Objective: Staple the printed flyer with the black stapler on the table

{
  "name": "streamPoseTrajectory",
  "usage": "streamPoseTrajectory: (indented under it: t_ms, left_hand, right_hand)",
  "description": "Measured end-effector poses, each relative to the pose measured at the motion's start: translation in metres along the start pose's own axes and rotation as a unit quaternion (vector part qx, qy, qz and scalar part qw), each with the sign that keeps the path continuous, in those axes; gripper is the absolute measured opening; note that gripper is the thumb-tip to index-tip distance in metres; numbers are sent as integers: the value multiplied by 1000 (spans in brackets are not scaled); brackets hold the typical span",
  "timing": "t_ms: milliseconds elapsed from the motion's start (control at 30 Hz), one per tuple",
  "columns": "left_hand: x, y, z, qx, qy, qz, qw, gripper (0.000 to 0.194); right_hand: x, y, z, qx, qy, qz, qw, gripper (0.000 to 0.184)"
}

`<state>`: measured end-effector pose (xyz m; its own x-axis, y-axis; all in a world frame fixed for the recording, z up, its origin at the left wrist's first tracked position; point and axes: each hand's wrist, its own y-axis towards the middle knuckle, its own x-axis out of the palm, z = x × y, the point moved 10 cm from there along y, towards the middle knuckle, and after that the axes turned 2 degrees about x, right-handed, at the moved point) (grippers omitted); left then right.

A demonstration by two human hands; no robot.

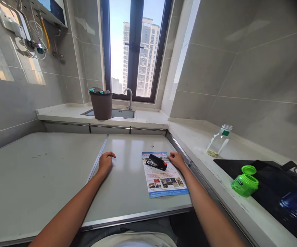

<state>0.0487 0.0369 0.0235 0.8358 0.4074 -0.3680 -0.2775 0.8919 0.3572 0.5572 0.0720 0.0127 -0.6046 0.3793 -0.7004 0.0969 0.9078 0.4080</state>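
Observation:
A printed flyer [165, 178] with a blue border lies on the white table [127, 185]. A black stapler [157, 162] with an orange end rests on the flyer's upper part. My right hand [177, 160] rests on the flyer's top right corner, just right of the stapler, fingers curled loosely and holding nothing. My left hand [105, 162] lies on the bare table to the left, fingers bent down against the surface, well apart from the flyer.
A brown bin [101, 104] stands beside the sink [120, 113] and tap [129, 97] under the window. On the right counter are a glass bottle [218, 141], a green open-lidded jar [245, 182] and a black cooktop [271, 185] with a dark bag.

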Motion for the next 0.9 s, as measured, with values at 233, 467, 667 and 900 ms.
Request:
streamPoseTrajectory:
  t_ms: [233,467,667,900]
  left_hand:
    - [1,0,3,4,4,-10,1000,24]
    - [2,-2,1,-5,7,-18,1000,24]
    - [3,-1,-2,-7,18,-26,999,21]
    - [5,-1,0,-3,30,-30,999,20]
  right_hand:
    - [5,1,-1,-8,-30,-18,999,29]
    - [6,0,-1,-10,-40,-25,999,28]
    - [5,-2,-6,-14,-42,-23,999,29]
    - [4,-2,-9,-24,-50,-25,998,28]
